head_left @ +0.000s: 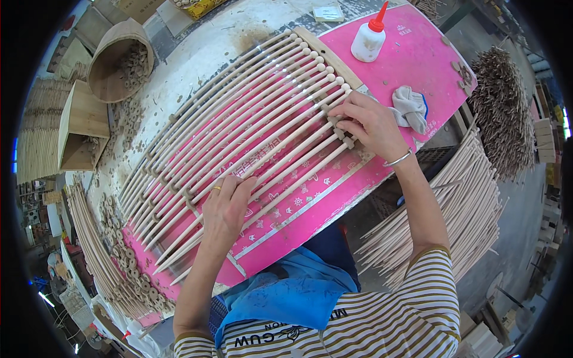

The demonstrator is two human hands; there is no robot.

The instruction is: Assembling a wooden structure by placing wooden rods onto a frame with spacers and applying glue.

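Observation:
Many slim pale wooden sticks (239, 113) lie side by side in a slanting row across a pink board, most ending at the far right in a round wooden ball (330, 77). My left hand (225, 206) curls its fingers around one stick near its middle. At the right end of the nearer sticks, my right hand (373, 122) pinches a stick's end, its fingertips beside small brown wooden rings (343, 136). The fingers partly hide that end. More rings (188, 194) sit along the sticks toward their pointed left ends.
A wooden strip (331, 56) lies past the ball ends. On the pink board (418, 45) are a white squeeze bottle with a red tip (369, 40) and a crumpled grey glove (410, 107). Loose rings (128, 262) and a wooden tub (119, 62) are leftward; stick bundles (441, 209) stand right.

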